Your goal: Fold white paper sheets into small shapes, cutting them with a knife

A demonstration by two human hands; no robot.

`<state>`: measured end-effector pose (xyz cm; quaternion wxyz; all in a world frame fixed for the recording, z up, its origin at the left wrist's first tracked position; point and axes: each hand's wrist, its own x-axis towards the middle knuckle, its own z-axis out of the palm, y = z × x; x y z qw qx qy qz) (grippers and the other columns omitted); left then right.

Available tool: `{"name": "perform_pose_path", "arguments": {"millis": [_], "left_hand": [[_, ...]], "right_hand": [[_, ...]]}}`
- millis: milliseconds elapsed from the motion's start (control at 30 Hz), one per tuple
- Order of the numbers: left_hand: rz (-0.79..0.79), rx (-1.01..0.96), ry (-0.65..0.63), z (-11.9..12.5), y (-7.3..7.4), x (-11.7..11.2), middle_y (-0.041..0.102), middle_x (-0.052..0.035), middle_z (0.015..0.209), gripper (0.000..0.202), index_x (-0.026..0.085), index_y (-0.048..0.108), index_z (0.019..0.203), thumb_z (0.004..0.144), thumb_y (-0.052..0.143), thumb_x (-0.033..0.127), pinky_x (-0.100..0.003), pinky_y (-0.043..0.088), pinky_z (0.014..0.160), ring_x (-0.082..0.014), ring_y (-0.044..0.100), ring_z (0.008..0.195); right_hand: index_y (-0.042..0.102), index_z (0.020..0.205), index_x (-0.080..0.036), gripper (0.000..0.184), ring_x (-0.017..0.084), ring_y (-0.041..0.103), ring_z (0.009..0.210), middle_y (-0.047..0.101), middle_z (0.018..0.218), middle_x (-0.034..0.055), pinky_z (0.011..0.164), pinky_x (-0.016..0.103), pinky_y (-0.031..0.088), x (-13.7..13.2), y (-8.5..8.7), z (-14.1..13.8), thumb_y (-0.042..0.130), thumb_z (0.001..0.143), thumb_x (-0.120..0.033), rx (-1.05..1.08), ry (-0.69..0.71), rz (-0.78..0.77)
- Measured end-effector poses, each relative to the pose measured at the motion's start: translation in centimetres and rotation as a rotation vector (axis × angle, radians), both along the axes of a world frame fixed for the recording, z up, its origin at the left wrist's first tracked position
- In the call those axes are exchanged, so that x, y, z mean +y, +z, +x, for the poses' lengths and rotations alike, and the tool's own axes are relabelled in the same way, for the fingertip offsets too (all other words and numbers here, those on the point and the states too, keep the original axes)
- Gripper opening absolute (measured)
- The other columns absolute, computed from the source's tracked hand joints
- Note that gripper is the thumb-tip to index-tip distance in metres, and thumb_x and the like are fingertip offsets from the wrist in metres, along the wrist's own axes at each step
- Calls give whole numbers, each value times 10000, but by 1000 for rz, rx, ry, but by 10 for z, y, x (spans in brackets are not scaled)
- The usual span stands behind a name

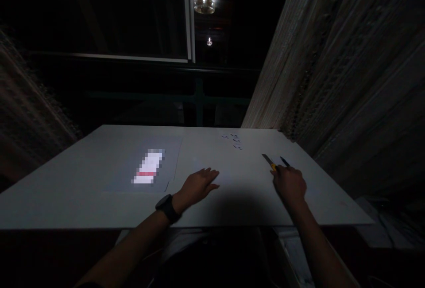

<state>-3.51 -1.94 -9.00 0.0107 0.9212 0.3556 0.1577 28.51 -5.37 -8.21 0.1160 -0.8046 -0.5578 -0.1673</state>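
Note:
My left hand [198,184] lies palm down on the white table, its fingers stretched out and the thumb apart. Whether something thin is under that palm I cannot make out. In my right hand [290,186] is a yellow utility knife [273,166], gripped with its blade out and pointing away to the upper left. Just beyond the knuckles lies a dark pen [284,161], close to the knife. Several small pieces with dark marks [236,141] are scattered near the far edge of the table.
A lit phone [148,166], its screen blurred, rests on a sheet of paper [116,184] to the left. The white table [73,199] ends at a dark window. Curtains [275,66] hang at both sides, the right one touching the far corner. The light is dim.

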Motion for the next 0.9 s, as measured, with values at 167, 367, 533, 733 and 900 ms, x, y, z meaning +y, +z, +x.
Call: {"name": "perform_pose_path", "arguments": {"millis": [167,367,533,733,900], "left_hand": [[49,42,13,5,-3,-2,556,-67,1219,375,229,444,1207,910,314,418,-350,467,882,-215,481,1163],[103,87,68,12,-4,-3,594,-111,1068,314,177,455,1121,932,275,351,-338,507,759,-210,574,993],[144,99,69,12,-6,-3,596,-114,979,274,165,455,1077,937,267,308,-333,506,714,-202,591,902],[154,75,35,12,-4,-5,599,-107,946,262,158,470,1035,936,275,302,-345,498,751,-202,583,932],[145,58,32,11,-1,-7,606,-119,964,293,155,478,1039,910,338,379,-355,498,747,-218,592,922]], "right_hand": [[662,981,-113,320,235,591,878,671,926,150,782,337,415,-5,3,-32,415,858,-276,208,279,138],[611,1098,-184,372,190,631,807,692,904,63,735,291,457,-4,-8,-92,581,753,-317,575,588,-97],[478,1241,-203,587,142,616,695,661,926,43,679,269,476,12,-18,-110,645,679,-233,818,668,-57],[601,1099,-221,367,150,618,722,676,881,35,699,267,462,22,-10,-112,612,734,-193,642,777,-17],[696,882,-216,164,170,626,779,705,856,46,706,265,438,22,-2,-110,546,824,-246,248,852,12]]}}
